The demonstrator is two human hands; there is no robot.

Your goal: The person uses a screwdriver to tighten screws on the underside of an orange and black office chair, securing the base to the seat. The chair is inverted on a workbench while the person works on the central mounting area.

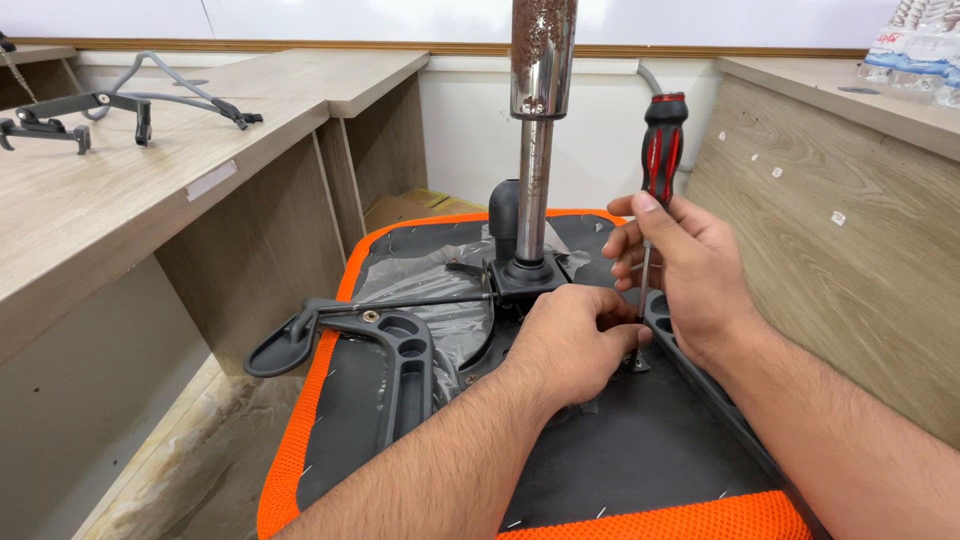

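An upturned office chair seat (640, 470), black underneath with orange mesh edging, lies in front of me. Its chrome gas cylinder (535, 150) stands upright from the central mechanism (525, 275). My right hand (690, 270) grips the shaft of a screwdriver (662, 150) with a red and black handle, held vertical, its tip on a screw (636, 362) in the right armrest bracket (665, 330). My left hand (570, 340) rests on the seat beside that screw, fingers pinched at the screwdriver tip. The left armrest bracket (400, 380) lies bolted on the seat.
Wooden desks stand to the left (150, 200) and right (850, 220), close to the seat. A grey chair part (110, 105) lies on the left desk. Water bottles (920, 50) sit on the right desk. A cardboard box (410, 208) is behind the seat.
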